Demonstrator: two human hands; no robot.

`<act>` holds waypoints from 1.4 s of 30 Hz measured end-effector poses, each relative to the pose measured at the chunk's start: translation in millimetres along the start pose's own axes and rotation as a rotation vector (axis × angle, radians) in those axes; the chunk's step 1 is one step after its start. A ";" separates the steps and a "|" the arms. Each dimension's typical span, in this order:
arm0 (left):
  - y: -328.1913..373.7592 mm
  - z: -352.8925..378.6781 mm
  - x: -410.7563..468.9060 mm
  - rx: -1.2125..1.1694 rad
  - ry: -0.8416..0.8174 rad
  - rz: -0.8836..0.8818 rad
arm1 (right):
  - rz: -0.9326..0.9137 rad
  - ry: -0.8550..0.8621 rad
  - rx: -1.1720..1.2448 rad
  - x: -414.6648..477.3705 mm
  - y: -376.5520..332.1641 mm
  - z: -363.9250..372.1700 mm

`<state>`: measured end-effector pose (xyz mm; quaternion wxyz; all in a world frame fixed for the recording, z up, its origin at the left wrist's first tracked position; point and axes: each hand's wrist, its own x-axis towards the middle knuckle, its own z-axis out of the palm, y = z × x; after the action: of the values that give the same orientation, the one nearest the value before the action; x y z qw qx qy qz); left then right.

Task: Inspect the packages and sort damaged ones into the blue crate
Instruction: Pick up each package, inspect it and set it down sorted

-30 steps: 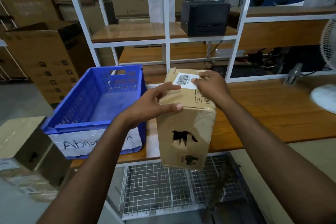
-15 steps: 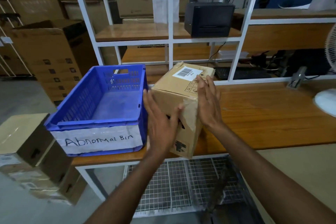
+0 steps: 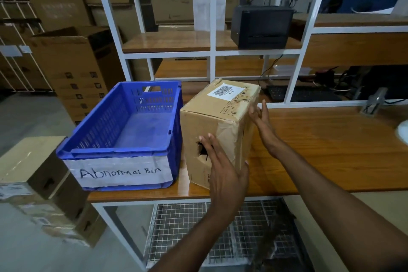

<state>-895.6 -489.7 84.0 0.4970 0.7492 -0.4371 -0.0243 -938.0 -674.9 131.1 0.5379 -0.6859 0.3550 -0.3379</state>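
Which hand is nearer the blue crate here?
Left. The left hand presses the front of the cardboard box, beside the blue crate; the right hand is at the box's far side.

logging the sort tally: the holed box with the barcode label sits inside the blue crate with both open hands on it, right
No. The head view shows the holed box standing on the wooden bench beside the blue crate, on its right, not inside it. The barcode label and the open left hand and right hand on it are as stated.
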 end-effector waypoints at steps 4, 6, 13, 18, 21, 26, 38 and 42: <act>-5.3 -4.2 7.3 -0.012 -0.001 -0.095 | 0.007 -0.032 0.002 3.7 6.6 2.2; -7.5 -7.4 10.6 -0.009 -0.009 -0.141 | 0.022 0.006 0.028 13.2 8.4 2.3; -7.0 -3.2 15.5 -0.009 -0.035 -0.125 | -0.114 -0.023 0.169 27.7 -11.8 15.3; -15.6 -15.2 21.4 -0.022 -0.023 -0.072 | -0.069 0.104 0.127 23.0 20.9 3.5; -5.2 -26.9 34.3 -0.074 0.043 -0.011 | -0.106 0.235 -0.013 9.5 12.3 -5.3; 3.1 -58.0 73.6 -0.157 0.122 0.070 | -0.289 0.371 -0.197 -15.4 -27.3 -17.5; -3.9 -126.7 126.7 -0.178 0.192 0.113 | -0.488 0.446 -0.333 -52.1 -101.7 13.5; -10.7 -153.5 145.4 -0.232 0.213 0.096 | -0.636 0.541 -0.408 -61.5 -119.1 38.8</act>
<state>-726.9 -476.1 211.1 0.6244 0.6633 -0.4116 0.0290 -922.5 -583.1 235.0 0.1499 -0.7398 0.3137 -0.5761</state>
